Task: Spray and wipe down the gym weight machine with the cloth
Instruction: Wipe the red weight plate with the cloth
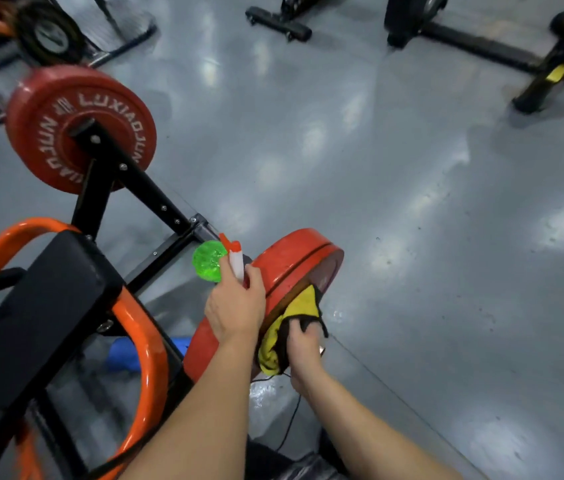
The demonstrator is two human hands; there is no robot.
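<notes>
My left hand (235,306) grips a spray bottle (208,260) with a green body and a white and orange nozzle, held just left of the near red weight plate (294,258). My right hand (303,344) holds a yellow and black cloth (296,308) pressed against the outer face of that plate. The plate hangs on the weight machine (142,192), a black frame with orange tubing and a black pad (45,306). A second red plate (79,126) with white lettering sits at the far end of the frame.
Grey glossy floor (412,202) spreads to the right. Black bases of other exercise machines (474,39) stand at the top. A black plate and a footplate (48,32) lie at the top left. A thin black cable (291,417) hangs below the cloth.
</notes>
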